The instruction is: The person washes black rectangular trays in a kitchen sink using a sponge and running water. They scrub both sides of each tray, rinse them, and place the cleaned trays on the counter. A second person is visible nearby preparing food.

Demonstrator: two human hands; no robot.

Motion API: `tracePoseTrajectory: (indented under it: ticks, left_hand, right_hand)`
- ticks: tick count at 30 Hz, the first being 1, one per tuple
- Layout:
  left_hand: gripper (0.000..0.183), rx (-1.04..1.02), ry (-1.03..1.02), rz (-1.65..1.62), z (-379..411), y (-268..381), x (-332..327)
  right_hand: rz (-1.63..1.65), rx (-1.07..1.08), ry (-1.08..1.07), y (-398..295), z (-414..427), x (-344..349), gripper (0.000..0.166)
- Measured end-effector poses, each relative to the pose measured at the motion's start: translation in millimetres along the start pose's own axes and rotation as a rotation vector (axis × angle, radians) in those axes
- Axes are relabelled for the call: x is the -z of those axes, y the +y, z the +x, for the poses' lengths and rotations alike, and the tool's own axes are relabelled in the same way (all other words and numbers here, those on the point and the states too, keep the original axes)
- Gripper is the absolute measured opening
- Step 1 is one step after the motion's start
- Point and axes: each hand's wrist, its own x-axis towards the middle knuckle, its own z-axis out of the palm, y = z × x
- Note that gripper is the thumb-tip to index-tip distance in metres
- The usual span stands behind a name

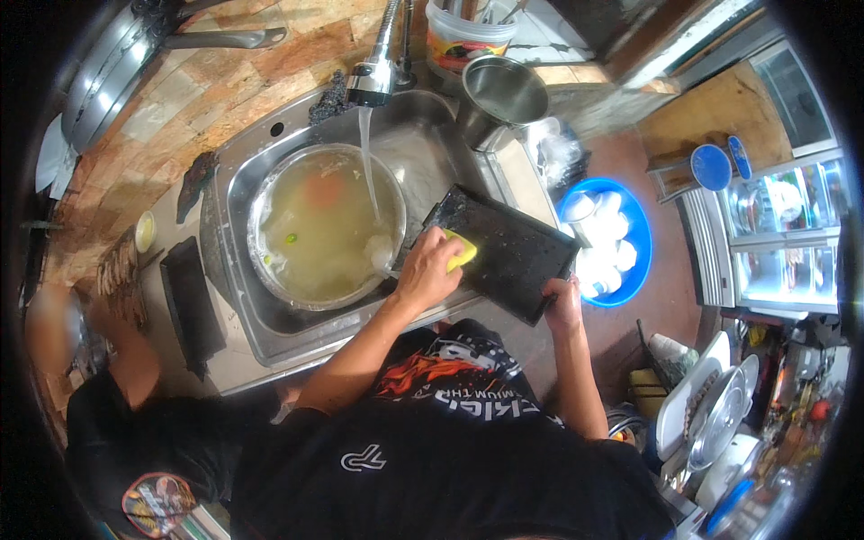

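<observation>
My left hand [430, 268] is closed around a yellow sponge [462, 252], which presses on the inner face of a dark rectangular tray [506, 250]. With my right hand [563, 302] I grip the tray by its near right corner. The tray is tilted and overlaps the front right rim of a steel sink [432, 145]. Inside the sink, left of the tray, sits a large round metal basin [251, 223] full of cloudy yellowish water. Water runs into it from a chrome faucet [371, 81]. Small green bits float there, and a reddish patch shows in the water.
A tall steel pot [503, 91] and a plastic tub of utensils [469, 34] stand behind the sink. On the floor at right is a blue basin [641, 250] holding white dishes. Another black tray [191, 304] lies on the left counter, beside another person [135, 358].
</observation>
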Motion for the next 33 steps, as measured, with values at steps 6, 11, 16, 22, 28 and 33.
tracePoseTrajectory:
  ticks: [6,11,16,22,28,33]
  left_hand:
    - [0.026,0.014,0.188,-0.153,13.8,23.4,-65.8]
    - [0.02,0.152,-0.144,-0.026,17.2,16.1,-35.2]
    - [0.019,0.244,0.101,0.202,50.7,-14.5,-40.4]
    - [0.02,0.194,0.246,0.198,92.1,-8.5,-64.0]
    - [0.023,0.419,0.056,0.323,79.1,-9.1,-53.2]
    - [0.036,0.607,-0.02,0.196,62.2,12.9,-43.5]
  right_hand:
    - [-0.039,-0.039,0.087,-6.3,-19.9,2.7,0.032]
    - [-0.063,-0.103,0.03,-11.2,-12.9,5.7,0.044]
    - [-0.277,-0.17,-0.243,-15.1,10.6,33.6,0.059]
    - [-0.293,-0.171,-0.316,-23.8,25.7,43.4,0.06]
    - [-0.31,-0.022,-0.194,-20.1,27.5,31.3,0.05]
    - [-0.244,0.081,-0.153,-4.7,37.9,43.0,0.043]
